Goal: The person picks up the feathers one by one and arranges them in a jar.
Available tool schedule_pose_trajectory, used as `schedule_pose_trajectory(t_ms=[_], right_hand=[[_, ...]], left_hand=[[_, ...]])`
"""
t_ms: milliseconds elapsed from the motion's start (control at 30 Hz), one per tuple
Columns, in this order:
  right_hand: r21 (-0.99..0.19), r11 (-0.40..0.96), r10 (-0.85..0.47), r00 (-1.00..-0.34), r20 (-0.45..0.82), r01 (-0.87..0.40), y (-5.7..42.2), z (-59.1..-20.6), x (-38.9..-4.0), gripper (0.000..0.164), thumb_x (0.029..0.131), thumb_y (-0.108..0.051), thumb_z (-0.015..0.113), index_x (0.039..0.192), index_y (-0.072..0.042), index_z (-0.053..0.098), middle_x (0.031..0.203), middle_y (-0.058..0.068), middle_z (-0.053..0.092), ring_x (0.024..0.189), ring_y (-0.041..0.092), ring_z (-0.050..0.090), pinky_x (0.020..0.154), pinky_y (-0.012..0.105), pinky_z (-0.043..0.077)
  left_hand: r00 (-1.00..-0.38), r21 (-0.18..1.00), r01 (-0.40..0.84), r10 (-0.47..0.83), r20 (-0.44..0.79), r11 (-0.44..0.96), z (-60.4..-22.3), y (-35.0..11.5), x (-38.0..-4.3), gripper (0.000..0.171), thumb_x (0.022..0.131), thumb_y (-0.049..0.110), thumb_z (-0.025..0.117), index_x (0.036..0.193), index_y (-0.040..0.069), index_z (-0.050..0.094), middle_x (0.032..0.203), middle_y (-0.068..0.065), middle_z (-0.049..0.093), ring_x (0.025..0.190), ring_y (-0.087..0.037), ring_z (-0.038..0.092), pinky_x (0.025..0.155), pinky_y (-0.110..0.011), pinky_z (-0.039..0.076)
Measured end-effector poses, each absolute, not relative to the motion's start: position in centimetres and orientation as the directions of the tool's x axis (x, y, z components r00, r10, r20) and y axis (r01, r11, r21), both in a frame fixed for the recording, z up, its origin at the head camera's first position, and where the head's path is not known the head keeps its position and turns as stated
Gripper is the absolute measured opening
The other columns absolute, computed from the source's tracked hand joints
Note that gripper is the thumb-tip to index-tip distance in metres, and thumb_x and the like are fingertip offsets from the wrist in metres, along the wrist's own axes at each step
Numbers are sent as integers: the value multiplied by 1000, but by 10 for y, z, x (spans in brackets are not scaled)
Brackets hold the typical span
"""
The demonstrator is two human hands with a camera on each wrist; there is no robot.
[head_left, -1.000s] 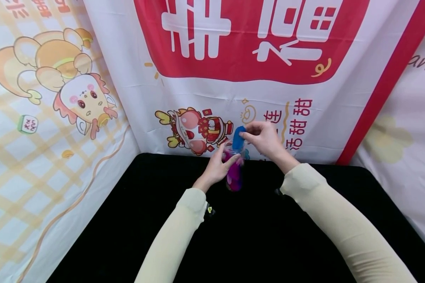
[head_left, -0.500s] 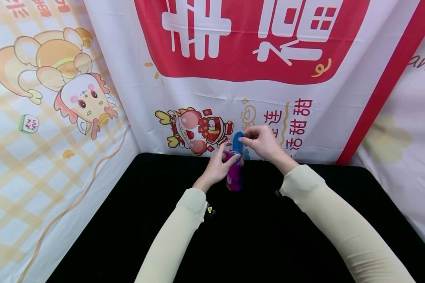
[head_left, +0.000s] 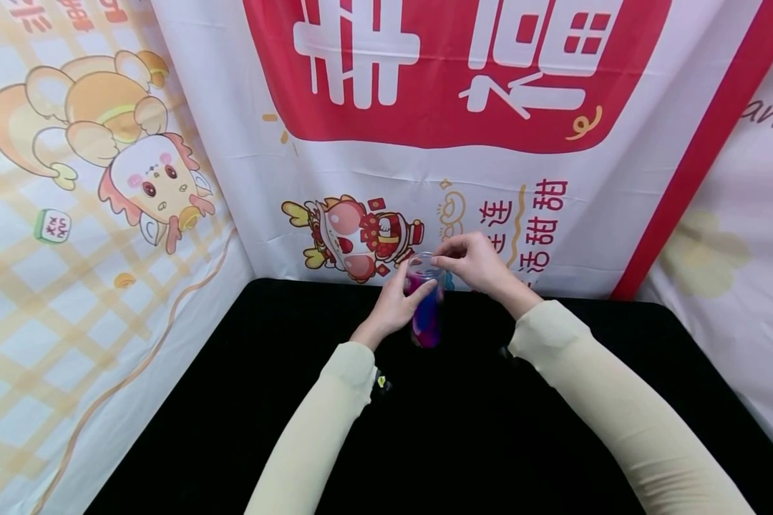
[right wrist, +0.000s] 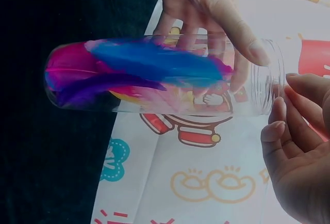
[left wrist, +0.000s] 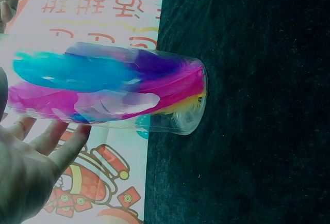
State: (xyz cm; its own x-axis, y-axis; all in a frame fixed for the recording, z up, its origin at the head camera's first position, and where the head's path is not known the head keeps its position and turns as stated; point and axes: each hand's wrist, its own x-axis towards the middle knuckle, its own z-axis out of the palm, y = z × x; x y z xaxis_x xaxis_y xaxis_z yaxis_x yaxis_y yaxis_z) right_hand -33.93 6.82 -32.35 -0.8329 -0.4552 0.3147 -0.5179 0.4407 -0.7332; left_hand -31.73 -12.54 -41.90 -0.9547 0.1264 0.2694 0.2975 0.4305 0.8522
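My left hand [head_left: 389,304] grips a clear jar [right wrist: 268,87] near its threaded mouth, thumb on one side and fingers round the other. Inside lie several coloured feathers: a blue feather [right wrist: 149,61], a purple feather [right wrist: 108,84], magenta ones and a bit of yellow toward the base. In the left wrist view a pale feather [left wrist: 116,104] shows against the wall. My right hand [head_left: 477,261] is at the jar's rim with loosely bent fingers. The right wrist view shows its fingertips [right wrist: 278,105] right beside the mouth, with no feather between them.
The jar is over the far part of a black-covered table [head_left: 477,429]. Behind it hangs a white cloth backdrop [head_left: 232,143] with red print and cartoon figures. A patterned cloth [head_left: 39,286] borders the left side, a pale one [head_left: 728,307] the right.
The blue feather, earlier pinched in my right hand at the mouth, has gone down into the jar. My right hand has lowered slightly to the rim. My left hand keeps its hold.
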Motion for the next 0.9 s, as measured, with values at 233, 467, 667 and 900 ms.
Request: schedule_pose_trajectory(t_ms=[233,467,667,900], right_hand=[[-736,433,-459,-830,316,-520,70,-322,-338,13,95,-17,76,99,-6,80,92,10,76,82,22,69,73,36,56],[-755,412,-487,-823,291,-510,74,-322,-339,15,97,-16,73,103,-4,78,95,9,76,85,22,69,75,34,56],[-766,393,-498,-818,287,-509,76,-321,-336,12,97,-15,72,103,-5,78,98,12,75,89,26,70,76,35,57],[-761,369,-498,-805,324,-534,82,-321,-332,9,96,-11,73,102,-5,77,99,12,75,89,25,70,75,34,56]], left_hand=[[-958,858,288,122,261,426,-419,-125,-318,62,98,60,59,149,28,42,117,-4,60,106,-22,60,96,-45,50],[-961,861,278,119,251,427,-417,-124,-316,61,100,56,59,150,27,41,118,-5,59,106,-22,60,97,-46,49],[-954,846,299,129,271,442,-417,-123,-315,57,102,47,60,151,24,40,118,-7,60,107,-23,59,100,-46,48],[-962,851,273,139,235,449,-416,-126,-315,70,100,54,60,157,24,30,133,-9,56,124,-25,55,110,-50,42]])
